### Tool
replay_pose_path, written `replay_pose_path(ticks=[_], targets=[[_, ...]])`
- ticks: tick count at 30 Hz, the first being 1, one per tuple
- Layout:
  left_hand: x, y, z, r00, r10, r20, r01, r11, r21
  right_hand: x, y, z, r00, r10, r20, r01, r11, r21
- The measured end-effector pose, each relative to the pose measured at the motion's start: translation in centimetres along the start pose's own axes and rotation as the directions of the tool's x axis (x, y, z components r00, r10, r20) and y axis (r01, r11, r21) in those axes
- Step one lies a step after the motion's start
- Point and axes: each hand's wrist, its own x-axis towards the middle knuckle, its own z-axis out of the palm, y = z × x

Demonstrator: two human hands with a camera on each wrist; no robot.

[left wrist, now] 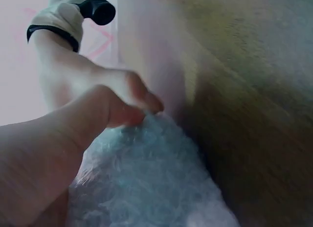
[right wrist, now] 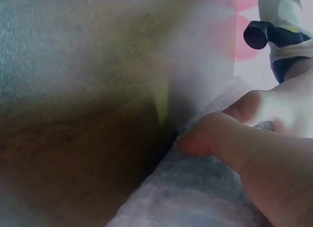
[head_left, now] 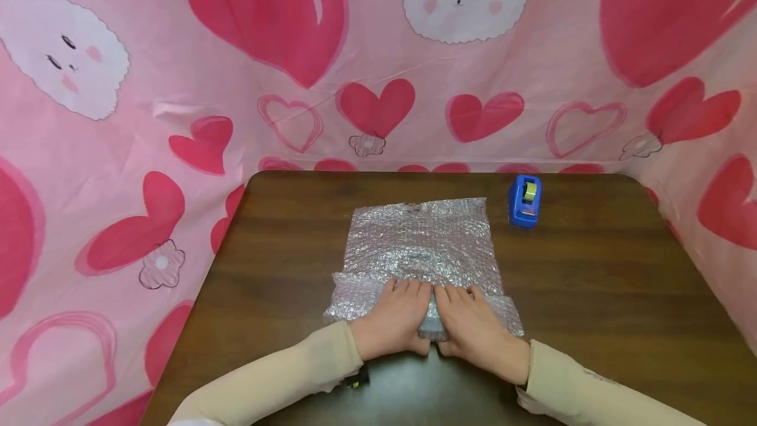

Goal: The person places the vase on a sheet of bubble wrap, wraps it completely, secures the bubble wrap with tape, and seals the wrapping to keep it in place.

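From the head view, here we are at a dark brown wooden table (head_left: 591, 275), and the clear, silvery sheet of bubble wrap (head_left: 421, 238) lies near its middle, the far part spread flat and the near edge folded over into a thick bundle (head_left: 434, 327). Both hands are on that bundle, side by side! The left hand (head_left: 397, 317) has its fingers bent over the top, thumb on the near side, gripping the wrap; the right hand (head_left: 476, 327) mirrors it just beside. Cream long sleeves (head_left: 278, 373) cover both forearms. Off to the right, near the far edge, stands a blue plastic tape dispenser (head_left: 524, 206), well apart from the hands, and behind everything hangs pink fabric (head_left: 414, 64) printed with red hearts and white animal faces. Over to the left wrist view: the left thumb presses the bubbly surface, with the right thumb close by, and a black cylindrical device (left wrist: 101, 11) sits at the right wrist. Now the right wrist view: the right thumb lies along the bundle's edge, the left hand just beyond, its farther fingers hidden.
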Motion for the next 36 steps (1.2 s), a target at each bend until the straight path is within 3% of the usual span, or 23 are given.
replay_pose_path(ticks=[6, 9, 12, 16, 21, 26, 29, 32, 34, 36], targets=[[-0.1, 0.6, -0.8, 0.995, -0.084, 0.057, 0.085, 0.996, -0.009, 0.5, 0.7, -0.8, 0.997, -0.030, 0.076, 0.025, 0.998, 0.061], [-0.4, 0.9, -0.9, 0.996, -0.093, -0.004, 0.093, 0.992, 0.086, 1.1, 0.9, -1.3, 0.994, -0.040, 0.100, 0.033, 0.997, 0.072], [-1.0, 1.7, -0.9, 0.993, -0.069, -0.099, 0.090, 0.970, 0.225, 1.7, 1.2, -1.7, 0.990, -0.048, 0.133, 0.034, 0.994, 0.105], [-1.3, 2.1, 0.0, 0.986, -0.041, -0.163, 0.090, 0.948, 0.305, 2.3, 1.9, -2.1, 0.978, -0.034, 0.206, -0.008, 0.980, 0.201], [-0.2, 1.3, 1.3, 0.978, -0.031, -0.207, 0.097, 0.944, 0.315, 3.4, 3.1, -2.3, 0.947, -0.026, 0.322, -0.087, 0.939, 0.333], [0.9, 0.4, 1.5, 0.976, -0.038, -0.214, 0.089, 0.969, 0.232, 4.3, 3.7, -2.4, 0.908, -0.011, 0.419, -0.155, 0.920, 0.360], [1.2, 0.3, 1.3, 0.981, -0.049, -0.186, 0.088, 0.974, 0.208, 4.0, 3.4, -2.8, 0.935, 0.012, 0.356, -0.114, 0.957, 0.268], [1.4, 0.1, 1.1, 0.985, -0.081, -0.154, 0.109, 0.976, 0.187, 2.8, 2.2, -2.9, 0.986, 0.010, 0.164, -0.022, 0.997, 0.072], [1.4, 0.0, 1.1, 0.986, -0.100, -0.136, 0.121, 0.980, 0.159, 1.9, 1.3, -2.4, 1.000, -0.013, 0.025, 0.015, 0.998, -0.067], [1.5, -0.2, 1.0, 0.987, -0.109, -0.120, 0.124, 0.984, 0.126, 1.3, 0.7, -1.7, 0.996, -0.043, -0.078, 0.029, 0.986, -0.166]])
